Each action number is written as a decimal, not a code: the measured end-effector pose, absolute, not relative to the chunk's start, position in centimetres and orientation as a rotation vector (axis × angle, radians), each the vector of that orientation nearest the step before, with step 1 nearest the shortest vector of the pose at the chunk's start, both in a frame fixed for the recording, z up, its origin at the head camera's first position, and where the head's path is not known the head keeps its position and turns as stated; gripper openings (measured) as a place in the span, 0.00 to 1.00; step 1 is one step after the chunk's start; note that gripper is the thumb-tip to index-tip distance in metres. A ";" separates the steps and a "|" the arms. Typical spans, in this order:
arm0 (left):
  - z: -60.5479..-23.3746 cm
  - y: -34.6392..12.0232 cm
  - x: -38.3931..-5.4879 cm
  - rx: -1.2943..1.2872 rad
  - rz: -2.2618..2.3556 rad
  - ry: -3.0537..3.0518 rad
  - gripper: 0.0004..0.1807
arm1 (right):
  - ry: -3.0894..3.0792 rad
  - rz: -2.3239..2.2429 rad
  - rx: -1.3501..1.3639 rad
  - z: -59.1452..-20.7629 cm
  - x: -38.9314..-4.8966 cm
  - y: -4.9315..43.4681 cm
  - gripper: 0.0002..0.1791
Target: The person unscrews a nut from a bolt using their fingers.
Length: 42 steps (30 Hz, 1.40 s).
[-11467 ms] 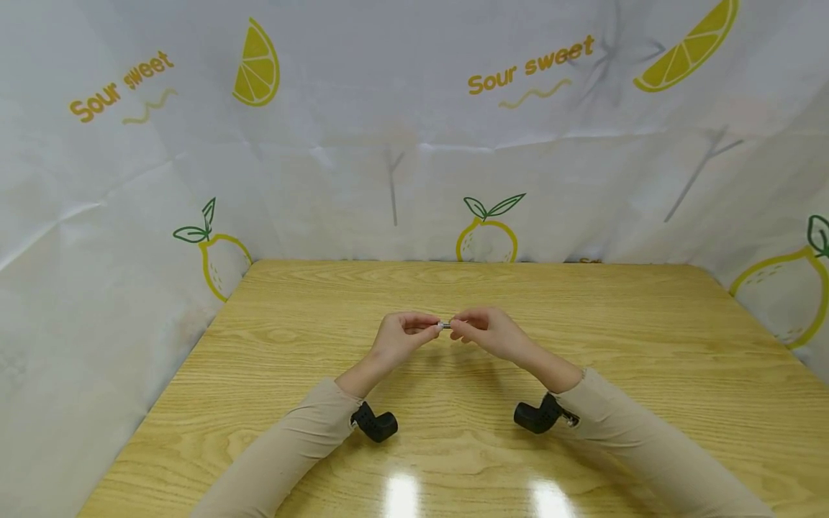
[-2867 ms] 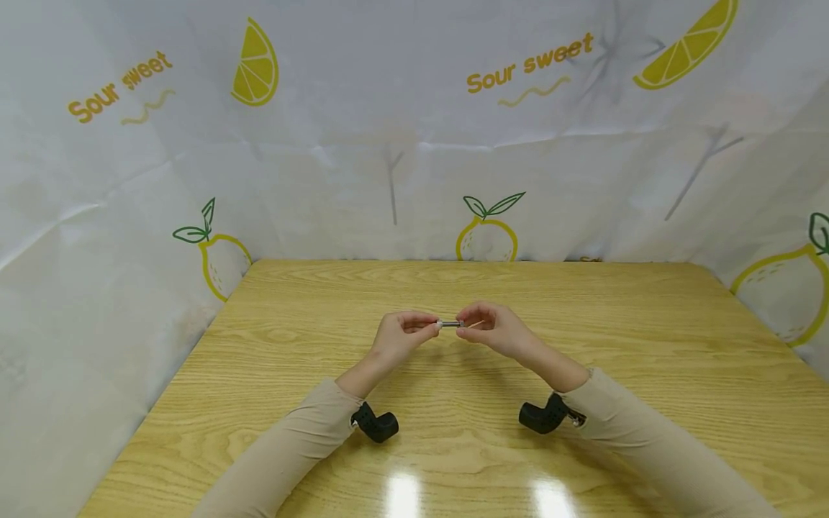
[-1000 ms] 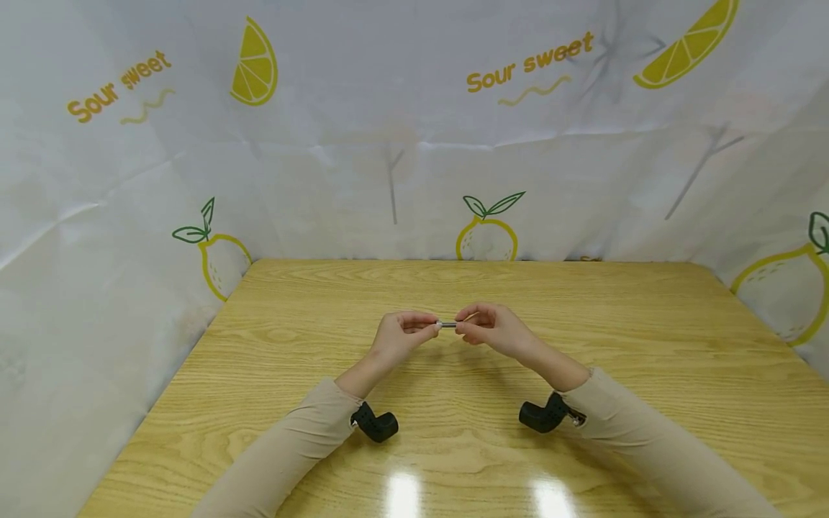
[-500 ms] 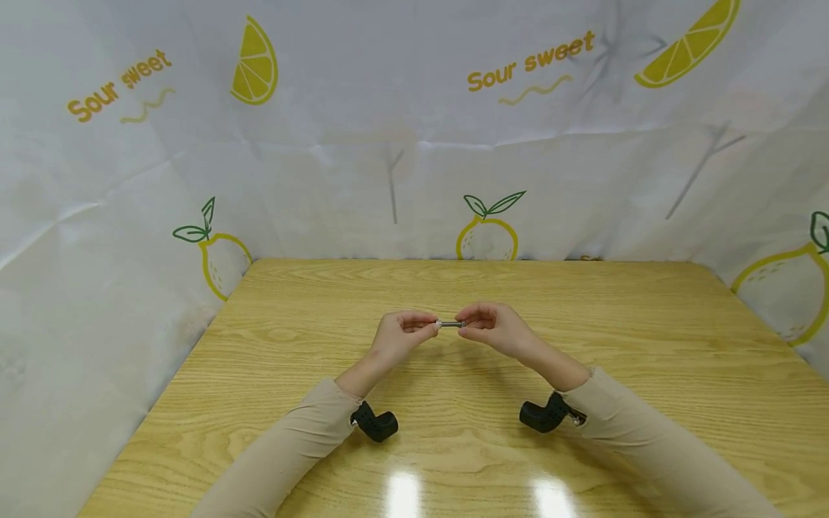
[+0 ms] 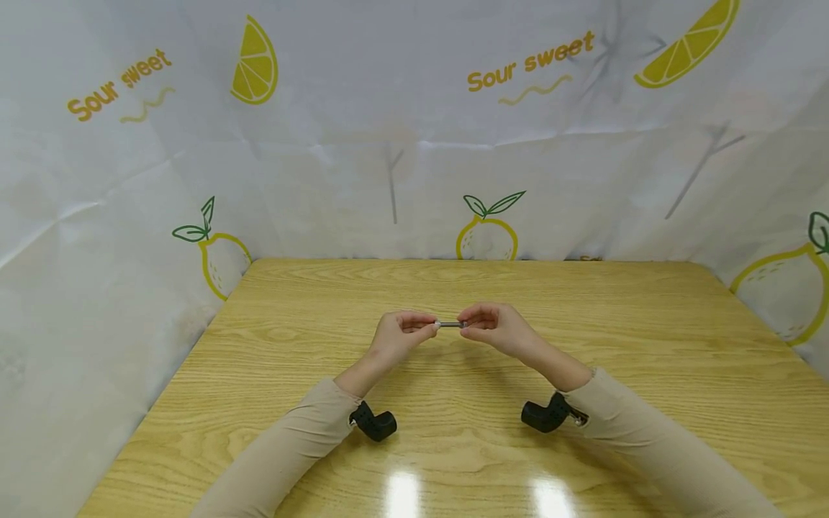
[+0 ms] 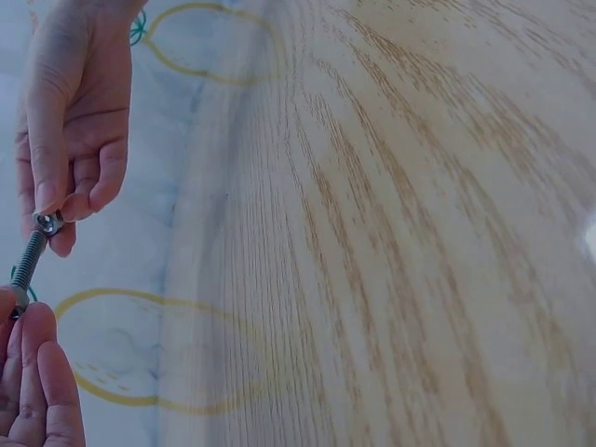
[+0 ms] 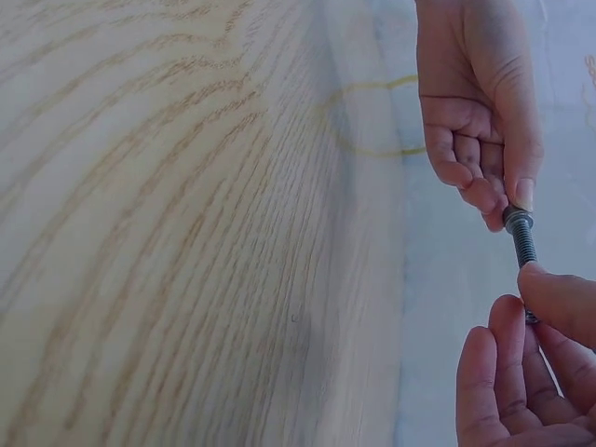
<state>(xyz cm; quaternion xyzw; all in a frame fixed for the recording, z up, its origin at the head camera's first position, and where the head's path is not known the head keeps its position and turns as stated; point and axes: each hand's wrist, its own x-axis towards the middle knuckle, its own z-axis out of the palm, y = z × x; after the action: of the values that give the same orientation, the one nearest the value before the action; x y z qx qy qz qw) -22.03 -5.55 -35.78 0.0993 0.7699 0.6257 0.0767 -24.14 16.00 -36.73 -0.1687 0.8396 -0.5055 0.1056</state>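
Observation:
A threaded metal bolt [image 5: 450,324] is held level above the table between both hands. My left hand [image 5: 398,339] pinches its left end, thumb against the fingers, where a wider collar [image 7: 520,220] shows in the right wrist view. My right hand [image 5: 497,332] has thumb and fingertips on a small shiny nut [image 6: 48,223] at the right end. Bare thread [image 6: 29,259] shows between the two hands. Fingers cover part of both ends.
Below the hands lies a wood-grain table [image 5: 324,288]. A white curtain [image 5: 337,173] printed with lemons stands behind and at the sides. Black wrist-camera mounts [image 5: 377,424] stick out from the beige sleeves.
Since the oldest frame my right hand has shifted slightly right, exposing more bolt between the hands. Over the last second its thumb and fingers have moved apart a little. My left hand stays put.

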 end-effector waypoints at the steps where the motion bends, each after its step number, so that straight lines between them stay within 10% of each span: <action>1: -35.8 -5.6 -22.1 0.297 1.874 2.308 0.13 | 2.472 -1.491 -0.502 -36.8 -24.1 16.1 0.19; 42: -40.9 -7.2 -25.2 0.182 1.712 2.414 0.11 | 2.552 -1.400 -0.487 -39.9 -25.0 19.1 0.14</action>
<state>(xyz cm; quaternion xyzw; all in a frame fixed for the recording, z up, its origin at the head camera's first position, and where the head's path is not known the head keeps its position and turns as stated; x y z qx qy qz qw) -25.18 -7.21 -40.89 0.0610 0.8110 0.5752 0.0881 -25.04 19.13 -39.87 -0.1641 0.8608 -0.4722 0.0953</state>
